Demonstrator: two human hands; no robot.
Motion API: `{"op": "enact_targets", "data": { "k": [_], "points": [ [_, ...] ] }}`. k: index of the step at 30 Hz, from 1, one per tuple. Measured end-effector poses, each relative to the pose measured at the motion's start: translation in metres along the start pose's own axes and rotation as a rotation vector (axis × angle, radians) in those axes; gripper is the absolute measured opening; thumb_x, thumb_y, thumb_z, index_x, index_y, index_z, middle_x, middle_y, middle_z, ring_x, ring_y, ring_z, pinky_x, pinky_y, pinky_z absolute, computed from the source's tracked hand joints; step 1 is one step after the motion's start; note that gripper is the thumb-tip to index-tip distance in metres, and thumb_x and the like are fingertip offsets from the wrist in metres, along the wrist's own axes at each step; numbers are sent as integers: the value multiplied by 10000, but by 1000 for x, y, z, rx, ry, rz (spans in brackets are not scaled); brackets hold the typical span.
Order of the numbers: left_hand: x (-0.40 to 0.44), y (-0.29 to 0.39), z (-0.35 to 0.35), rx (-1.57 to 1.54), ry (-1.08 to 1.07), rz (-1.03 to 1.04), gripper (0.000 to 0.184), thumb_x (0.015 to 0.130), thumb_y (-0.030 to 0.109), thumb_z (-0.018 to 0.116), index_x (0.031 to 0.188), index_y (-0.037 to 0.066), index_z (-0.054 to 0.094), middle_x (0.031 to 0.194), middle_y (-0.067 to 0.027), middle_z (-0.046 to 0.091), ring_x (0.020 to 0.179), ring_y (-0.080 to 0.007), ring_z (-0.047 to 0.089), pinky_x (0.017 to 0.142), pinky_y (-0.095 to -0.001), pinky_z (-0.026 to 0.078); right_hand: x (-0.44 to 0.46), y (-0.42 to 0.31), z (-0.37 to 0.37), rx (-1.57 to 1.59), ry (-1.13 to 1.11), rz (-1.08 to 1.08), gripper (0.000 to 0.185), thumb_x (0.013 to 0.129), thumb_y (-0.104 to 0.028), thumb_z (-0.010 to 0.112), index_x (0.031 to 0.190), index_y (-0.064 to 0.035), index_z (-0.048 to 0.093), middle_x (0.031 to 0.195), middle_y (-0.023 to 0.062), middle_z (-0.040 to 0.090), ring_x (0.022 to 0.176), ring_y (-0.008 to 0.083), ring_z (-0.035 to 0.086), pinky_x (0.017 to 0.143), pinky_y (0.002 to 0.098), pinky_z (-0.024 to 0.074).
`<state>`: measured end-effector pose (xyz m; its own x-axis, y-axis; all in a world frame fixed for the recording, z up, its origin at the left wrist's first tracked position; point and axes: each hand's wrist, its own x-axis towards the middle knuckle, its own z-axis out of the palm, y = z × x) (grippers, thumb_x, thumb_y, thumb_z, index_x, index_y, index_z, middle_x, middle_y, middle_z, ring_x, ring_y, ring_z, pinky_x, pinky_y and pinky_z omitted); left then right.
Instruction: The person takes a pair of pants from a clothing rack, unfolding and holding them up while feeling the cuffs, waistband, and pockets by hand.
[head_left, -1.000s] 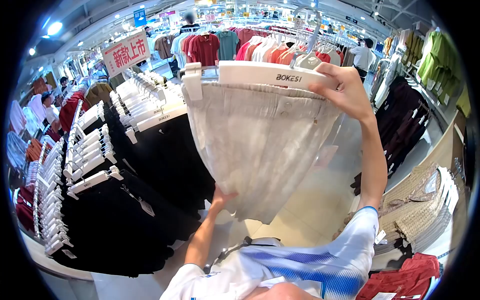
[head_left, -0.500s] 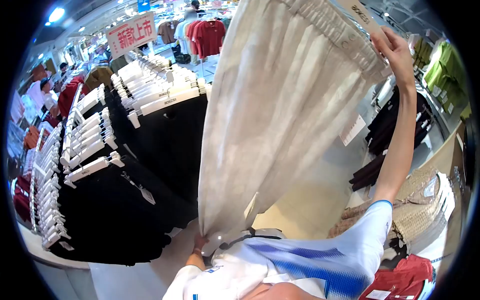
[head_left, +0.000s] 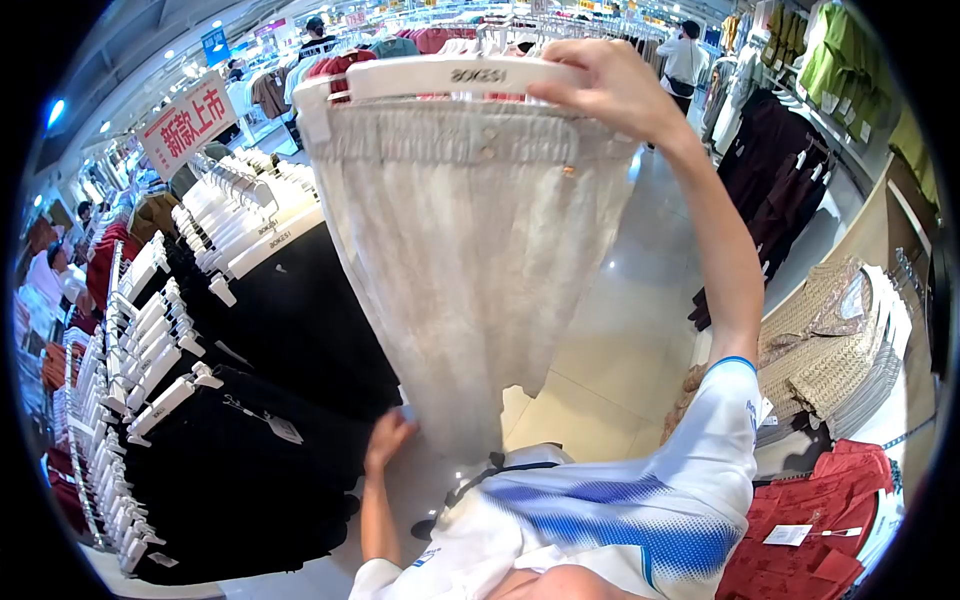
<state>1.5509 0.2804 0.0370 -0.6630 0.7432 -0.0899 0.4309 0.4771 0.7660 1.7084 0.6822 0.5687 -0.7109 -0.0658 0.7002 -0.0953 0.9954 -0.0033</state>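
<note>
1. Racks of clothes fill the bright shop in the head view, with a red-lettered sign (head_left: 188, 125) on the left and a pale tiled floor (head_left: 600, 390) beyond the raised garment.
2. In that same view, the pale trousers (head_left: 460, 240) hang in front of the person's body, waistband up and legs down, to the right of the black clothes (head_left: 230, 460) on the rack.
3. The right hand (head_left: 615, 85) is clamped on one end of the white hanger (head_left: 430, 78), fingers over the top and thumb against the front. With the load held from one end, a firm pinch and a steady wrist should keep the bar from tipping.
4. At the other end, a white clip (head_left: 312, 112) sits at the waistband. Holding by the bar rather than the cloth looks wise, as it spares the gathered waist from pulling.
5. The left hand (head_left: 388, 437) is beside the lower leg of the trousers, its fingers bent near the cloth's edge. Whether they pinch the fabric or stand apart from it, I cannot tell. A light touch low down would steady the legs; a hard tug could strain the clip.
6. Keeping the hem away from the black clothes and their dangling tag (head_left: 285, 430) would help avoid a snag.
</note>
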Motion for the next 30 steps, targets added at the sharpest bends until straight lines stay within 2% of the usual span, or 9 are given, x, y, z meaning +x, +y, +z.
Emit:
{"op": "enact_targets", "data": {
  "k": [2, 5, 8, 10, 14, 17, 26, 28, 30],
  "points": [
    [14, 143, -59, -199, 223, 223, 119, 785, 2, 636, 796, -2, 518, 670, -117, 537, 561, -227, 511, 525, -329, 416, -5, -9, 15, 13, -14, -6, 360, 792, -364, 683, 953, -42, 668, 755, 108, 653, 693, 218, 638, 652, 328, 488],
    [16, 296, -131, 28, 689, 826, 197, 734, -64, 654, 858, -14, 509, 805, -134, 543, 737, -264, 553, 656, -318, 447, -10, -13, 38, -7, -63, -26, 365, 776, -395, 685, 929, -64, 666, 759, 128, 659, 723, 266, 648, 656, 373, 492],
    [32, 358, -172, 442, 1021, 957, 605, 698, 107, 779, 1191, 18, 440, 1210, -187, 480, 1053, -355, 504, 814, -439, 445, -21, -30, 53, 29, -122, 88, 353, 772, -417, 680, 933, -103, 663, 761, 123, 660, 728, 273, 648, 660, 388, 497],
    [51, 401, -190, 603, 1101, 1085, 574, 690, 241, 793, 1120, 10, 492, 1110, -167, 547, 998, -327, 541, 802, -432, 448, -26, -34, 63, 35, -137, 84, 349, 774, -414, 677, 935, -105, 665, 763, 124, 661, 734, 276, 649, 663, 394, 498],
    [76, 410, -201, 779, 817, 876, 452, 720, 422, 731, 853, 30, 551, 756, -83, 610, 709, -275, 605, 642, -386, 452, -35, -37, 76, 94, -156, 71, 325, 778, -391, 671, 912, -95, 664, 728, 133, 653, 715, 297, 644, 659, 413, 500],
    [78, 412, -206, 915, 583, 662, 445, 752, 456, 699, 788, 42, 539, 698, -73, 609, 616, -278, 605, 568, -394, 447, -41, -33, 85, 108, -166, 79, 309, 778, -373, 670, 883, -83, 659, 683, 142, 636, 677, 313, 632, 639, 416, 494],
    [74, 405, -203, 1077, 708, 815, 437, 765, 485, 687, 735, 73, 542, 568, -42, 557, 488, -221, 581, 448, -334, 418, -49, -29, 98, 193, -161, 20, 269, 800, -326, 665, 914, -84, 635, 754, 140, 633, 736, 304, 629, 670, 398, 494],
    [71, 406, -204, 1083, 752, 883, 431, 768, 484, 685, 729, 79, 543, 563, -24, 541, 483, -210, 576, 437, -324, 414, -55, -29, 100, 82, 429, -306, 228, 843, -237, 642, 986, -62, 610, 924, 146, 627, 870, 284, 622, 775, 371, 492],
    [67, 405, -207, 1077, 797, 874, 432, 768, 484, 684, 721, 79, 541, 563, -22, 536, 480, -209, 572, 436, -324, 413, -88, -34, 91, 231, 509, -210, 194, 835, -165, 644, 988, -51, 606, 983, 137, 616, 898, 292, 616, 782, 376, 490]
  ]
}}
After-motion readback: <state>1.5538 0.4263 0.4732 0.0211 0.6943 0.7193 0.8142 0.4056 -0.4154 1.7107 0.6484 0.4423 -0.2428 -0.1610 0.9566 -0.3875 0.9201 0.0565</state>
